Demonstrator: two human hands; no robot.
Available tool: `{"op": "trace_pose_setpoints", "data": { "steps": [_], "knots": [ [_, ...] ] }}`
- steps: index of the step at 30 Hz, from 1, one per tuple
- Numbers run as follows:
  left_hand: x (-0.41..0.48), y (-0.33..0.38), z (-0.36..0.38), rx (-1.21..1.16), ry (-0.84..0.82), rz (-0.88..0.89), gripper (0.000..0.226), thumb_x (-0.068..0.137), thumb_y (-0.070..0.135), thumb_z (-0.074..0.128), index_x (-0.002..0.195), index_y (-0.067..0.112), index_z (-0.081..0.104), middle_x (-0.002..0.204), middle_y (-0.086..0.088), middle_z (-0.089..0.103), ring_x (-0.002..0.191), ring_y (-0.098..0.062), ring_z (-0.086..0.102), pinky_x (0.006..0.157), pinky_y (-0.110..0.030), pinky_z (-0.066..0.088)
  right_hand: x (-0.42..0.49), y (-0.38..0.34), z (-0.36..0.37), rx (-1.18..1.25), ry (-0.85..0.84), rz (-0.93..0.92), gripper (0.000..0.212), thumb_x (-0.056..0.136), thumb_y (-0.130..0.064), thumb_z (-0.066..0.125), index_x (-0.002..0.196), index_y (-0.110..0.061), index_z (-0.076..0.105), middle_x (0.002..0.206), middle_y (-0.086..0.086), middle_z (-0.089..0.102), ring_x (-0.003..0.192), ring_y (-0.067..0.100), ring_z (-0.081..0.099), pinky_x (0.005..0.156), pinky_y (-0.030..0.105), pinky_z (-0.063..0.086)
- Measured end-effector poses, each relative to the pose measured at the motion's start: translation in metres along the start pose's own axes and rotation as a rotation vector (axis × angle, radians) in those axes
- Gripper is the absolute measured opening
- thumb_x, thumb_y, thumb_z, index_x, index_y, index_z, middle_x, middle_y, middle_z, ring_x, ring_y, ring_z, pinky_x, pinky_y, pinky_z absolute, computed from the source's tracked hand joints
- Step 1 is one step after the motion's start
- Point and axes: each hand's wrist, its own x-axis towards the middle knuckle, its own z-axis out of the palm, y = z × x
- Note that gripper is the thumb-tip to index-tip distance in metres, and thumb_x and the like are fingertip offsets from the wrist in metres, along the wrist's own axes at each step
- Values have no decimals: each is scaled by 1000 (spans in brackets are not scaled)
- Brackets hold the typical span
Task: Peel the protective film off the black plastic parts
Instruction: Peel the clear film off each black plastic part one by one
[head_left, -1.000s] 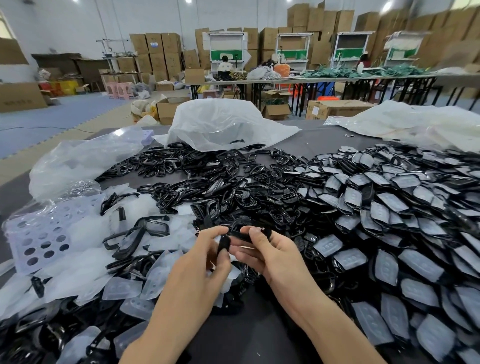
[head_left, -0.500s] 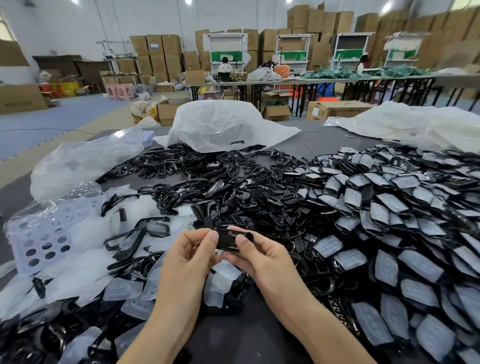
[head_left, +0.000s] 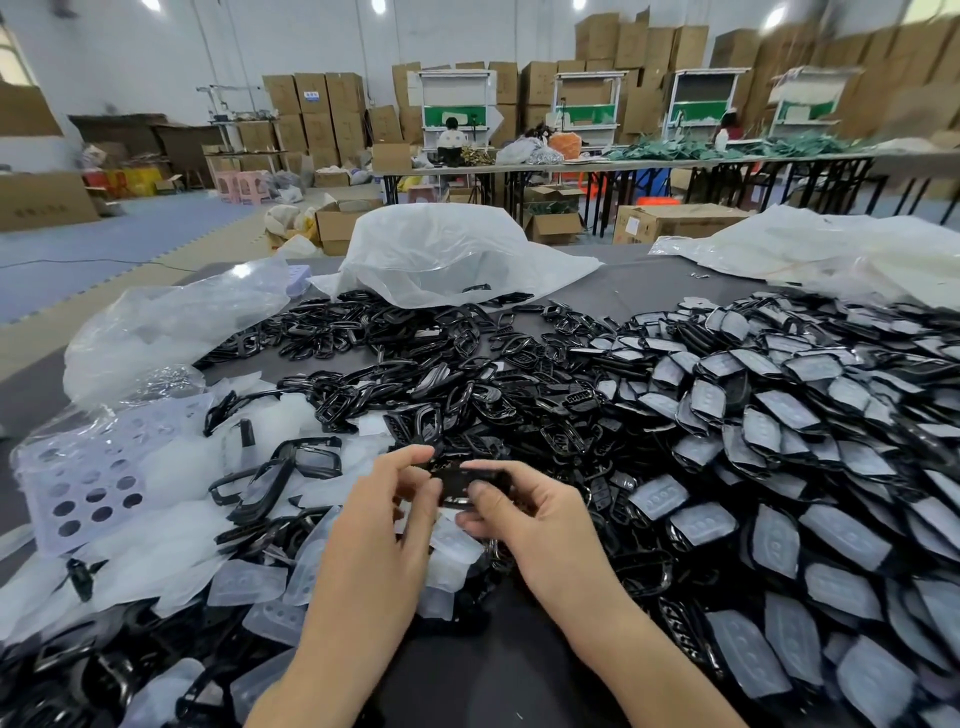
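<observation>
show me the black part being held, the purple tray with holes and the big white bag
black part (head_left: 457, 482): head view, its dark middle
purple tray (head_left: 78, 500): head view, its holed top face
white bag (head_left: 441, 249): head view, its crumpled front

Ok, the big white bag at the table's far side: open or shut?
Open: the white bag gapes along its near edge, with black parts showing inside.

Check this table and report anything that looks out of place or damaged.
Nothing looks damaged. The one untidy spot is on the left: loose peeled films lie mixed with bare black frames and partly cover a lilac perforated panel. The left hand and right hand grip one black part.
</observation>
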Motion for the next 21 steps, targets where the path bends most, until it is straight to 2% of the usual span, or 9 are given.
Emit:
{"op": "trace_pose_setpoints", "data": {
  "steps": [2, 4, 6, 8, 11, 15, 19, 21],
  "knots": [
    [1, -4, -4, 61, -13, 13, 23, 94, 36, 58, 112, 47, 50, 97, 25, 59, 87, 0, 58, 71, -20, 45, 3, -2, -7, -68, 97, -45, 27, 96, -10, 65, 93, -34, 76, 85, 0, 78, 78, 17, 76, 70, 18, 56],
    [1, -10, -6, 209, -95, 39, 20, 93, 43, 56, 113, 44, 53, 95, 27, 57, 94, 4, 53, 78, -20, 41, 7, -1, -16, -98, 192, -75, 26, 96, -13, 65, 92, -37, 74, 82, -1, 78, 76, 15, 75, 71, 19, 56],
    [-1, -14, -5, 425, -205, 103, 25, 93, 49, 54, 115, 39, 58, 100, 26, 55, 100, 1, 49, 88, -24, 36, 9, 0, -21, -114, 264, -87, 19, 97, -17, 64, 95, -34, 72, 80, -2, 77, 75, 13, 75, 73, 23, 57],
    [-3, -15, -3, 542, -291, 110, 32, 93, 56, 50, 119, 39, 58, 107, 23, 52, 108, -4, 47, 94, -27, 31, 10, 2, -23, -132, 303, -92, 14, 97, -20, 63, 98, -32, 70, 79, -3, 77, 74, 12, 74, 78, 30, 57],
    [-3, -15, -4, 570, -363, 78, 33, 94, 57, 48, 123, 43, 54, 106, 25, 48, 110, -4, 44, 95, -26, 28, 9, 4, -22, -153, 319, -96, 13, 97, -22, 63, 99, -33, 69, 79, -6, 76, 75, 10, 74, 81, 33, 57],
    [-2, -9, -5, 559, -346, 93, 8, 95, 50, 53, 98, 43, 51, 92, 28, 49, 101, -2, 45, 88, -23, 27, 9, 3, -22, -162, 315, -94, 13, 98, -22, 62, 99, -33, 69, 79, -8, 76, 74, 10, 74, 83, 35, 58],
    [-3, -7, -7, 522, -316, 131, 8, 97, 44, 50, 91, 39, 48, 90, 25, 51, 93, -1, 46, 89, -24, 32, 8, 3, -21, -168, 308, -89, 13, 98, -23, 62, 100, -34, 69, 81, -10, 76, 76, 10, 74, 83, 38, 59],
    [-3, -6, -9, 466, -324, 110, 13, 96, 50, 43, 92, 40, 51, 91, 28, 53, 95, 2, 46, 91, -24, 31, 9, 2, -22, -172, 306, -87, 14, 98, -23, 62, 101, -34, 69, 82, -11, 76, 77, 10, 74, 83, 38, 60]
  ]
}}
